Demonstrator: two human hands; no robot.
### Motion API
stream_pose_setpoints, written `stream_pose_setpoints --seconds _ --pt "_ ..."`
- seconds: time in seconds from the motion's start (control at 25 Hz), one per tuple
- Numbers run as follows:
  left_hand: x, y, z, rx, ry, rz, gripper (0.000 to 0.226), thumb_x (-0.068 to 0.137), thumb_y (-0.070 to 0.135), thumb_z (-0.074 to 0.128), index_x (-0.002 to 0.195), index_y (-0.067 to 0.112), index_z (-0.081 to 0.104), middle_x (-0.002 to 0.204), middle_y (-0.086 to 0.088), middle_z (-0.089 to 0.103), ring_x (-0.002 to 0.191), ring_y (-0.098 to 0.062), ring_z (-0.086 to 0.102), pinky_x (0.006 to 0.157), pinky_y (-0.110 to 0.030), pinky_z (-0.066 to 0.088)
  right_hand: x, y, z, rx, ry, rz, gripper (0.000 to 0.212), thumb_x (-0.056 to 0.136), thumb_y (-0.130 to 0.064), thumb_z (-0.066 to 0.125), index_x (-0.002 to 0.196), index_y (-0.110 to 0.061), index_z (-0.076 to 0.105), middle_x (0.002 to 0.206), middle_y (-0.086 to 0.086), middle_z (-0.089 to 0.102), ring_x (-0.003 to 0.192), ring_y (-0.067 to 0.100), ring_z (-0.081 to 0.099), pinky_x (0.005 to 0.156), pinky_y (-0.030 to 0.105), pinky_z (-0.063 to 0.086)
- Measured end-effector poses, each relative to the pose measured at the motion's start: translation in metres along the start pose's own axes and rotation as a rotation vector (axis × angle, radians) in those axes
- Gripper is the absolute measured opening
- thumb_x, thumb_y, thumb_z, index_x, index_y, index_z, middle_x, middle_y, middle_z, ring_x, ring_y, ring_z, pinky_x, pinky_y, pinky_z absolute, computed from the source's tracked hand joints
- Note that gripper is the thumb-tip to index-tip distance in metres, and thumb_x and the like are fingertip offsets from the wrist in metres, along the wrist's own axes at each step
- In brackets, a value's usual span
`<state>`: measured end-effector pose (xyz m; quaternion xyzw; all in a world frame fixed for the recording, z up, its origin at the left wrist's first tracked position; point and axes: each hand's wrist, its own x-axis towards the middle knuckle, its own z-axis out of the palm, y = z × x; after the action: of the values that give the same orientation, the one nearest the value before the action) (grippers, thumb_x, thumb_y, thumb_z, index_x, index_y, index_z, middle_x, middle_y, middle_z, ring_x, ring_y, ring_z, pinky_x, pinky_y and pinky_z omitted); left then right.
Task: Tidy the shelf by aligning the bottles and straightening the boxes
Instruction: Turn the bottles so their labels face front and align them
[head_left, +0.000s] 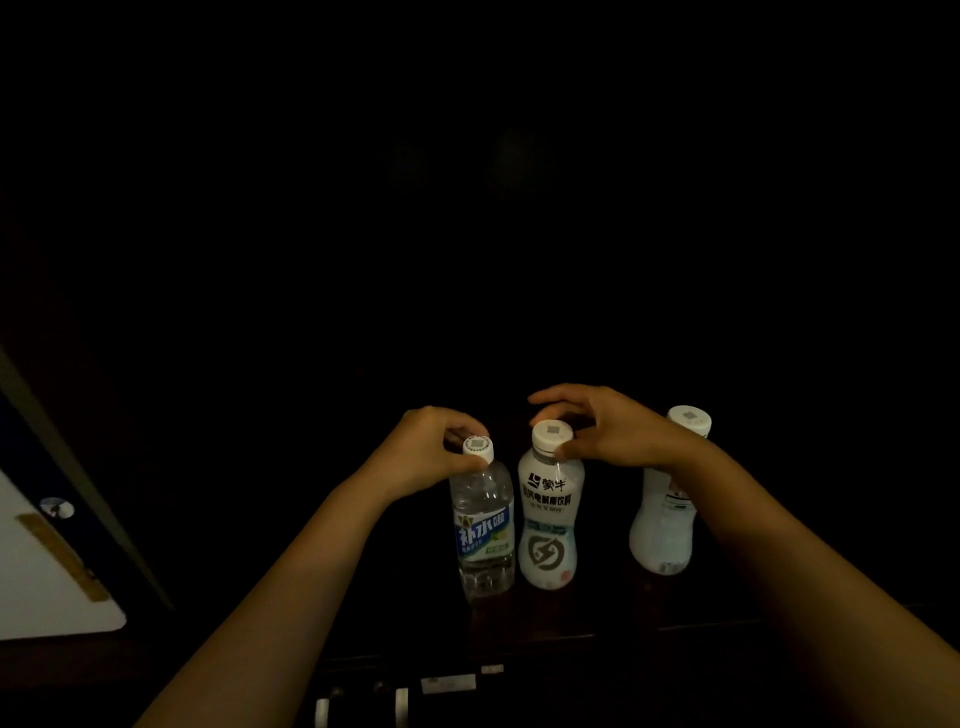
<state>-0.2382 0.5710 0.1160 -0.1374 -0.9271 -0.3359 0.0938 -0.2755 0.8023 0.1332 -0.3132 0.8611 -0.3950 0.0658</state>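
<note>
Three bottles stand upright on a very dark shelf (597, 618). The clear bottle (484, 525) with a blue and green label is leftmost; my left hand (426, 447) grips it at its white cap. Right beside it stands a milky white bottle (549, 519) with black lettering; my right hand (608, 428) holds its white cap with fingers curled round it. A second milky white bottle (664, 525) stands apart to the right, partly hidden behind my right wrist. No boxes are visible in the darkness.
The scene is almost black above and behind the bottles. A white board with a strip of brown tape (47, 566) lies at the lower left beside a dark post. Small pale labels (448, 683) sit on the shelf's front edge below.
</note>
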Motion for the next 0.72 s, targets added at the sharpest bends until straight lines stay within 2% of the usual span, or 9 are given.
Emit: stream_pose_setpoints --seconds 0.12,0.28,0.48,0.56,0.64,0.72 --pt "0.002 -0.001 0.000 0.007 0.002 0.008 0.033 0.072 0.014 0.075 0.103 0.020 0.067 0.093 0.014 0.061 0.091 0.000 0.057 0.077 -0.012 0.043 -0.001 0.000 -0.003 0.020 -0.057 0.001 0.062 0.074 -0.005 0.069 0.128 -0.020 0.043 0.108 -0.012 0.064 0.105 -0.006 0.055 0.086 0.013 0.047" --pt "0.002 -0.001 0.002 -0.019 0.014 0.010 0.033 0.072 0.013 0.074 0.103 0.020 0.068 0.093 0.013 0.061 0.093 -0.003 0.058 0.080 -0.015 0.046 0.001 0.001 -0.007 0.056 -0.121 -0.002 0.060 0.075 -0.003 0.068 0.127 -0.020 0.044 0.114 -0.006 0.064 0.111 0.001 0.056 0.096 0.023 0.044" --pt "0.001 -0.003 0.002 -0.052 0.007 0.016 0.033 0.072 0.012 0.074 0.105 0.019 0.067 0.096 0.012 0.061 0.096 -0.004 0.058 0.075 -0.011 0.046 0.004 -0.002 -0.010 0.062 -0.172 -0.018 0.055 0.075 -0.002 0.067 0.123 -0.021 0.047 0.115 -0.005 0.062 0.110 0.004 0.057 0.093 0.021 0.047" --pt "0.001 -0.004 0.003 -0.080 0.010 0.002 0.041 0.073 0.014 0.074 0.112 0.019 0.064 0.101 0.012 0.059 0.098 -0.002 0.057 0.072 -0.009 0.047 0.004 -0.003 -0.010 0.054 -0.179 -0.012 0.057 0.074 -0.004 0.069 0.123 -0.022 0.047 0.117 -0.007 0.061 0.110 0.002 0.056 0.092 0.019 0.047" --pt "-0.004 -0.013 0.005 -0.210 0.058 -0.030 0.053 0.076 0.017 0.072 0.126 0.019 0.053 0.113 0.011 0.055 0.104 0.000 0.053 0.076 -0.008 0.047 -0.001 -0.003 -0.019 0.062 -0.115 -0.008 0.057 0.074 -0.009 0.070 0.122 -0.028 0.046 0.117 -0.015 0.055 0.109 -0.001 0.054 0.086 0.011 0.046" --pt "-0.017 -0.036 0.011 -0.262 0.193 -0.080 0.055 0.083 0.022 0.064 0.134 0.021 0.043 0.128 0.007 0.050 0.118 -0.005 0.048 0.092 -0.017 0.042 -0.012 0.001 -0.039 0.000 0.072 -0.031 0.051 0.075 -0.014 0.069 0.117 -0.034 0.047 0.118 -0.015 0.053 0.110 0.001 0.053 0.078 0.006 0.046"
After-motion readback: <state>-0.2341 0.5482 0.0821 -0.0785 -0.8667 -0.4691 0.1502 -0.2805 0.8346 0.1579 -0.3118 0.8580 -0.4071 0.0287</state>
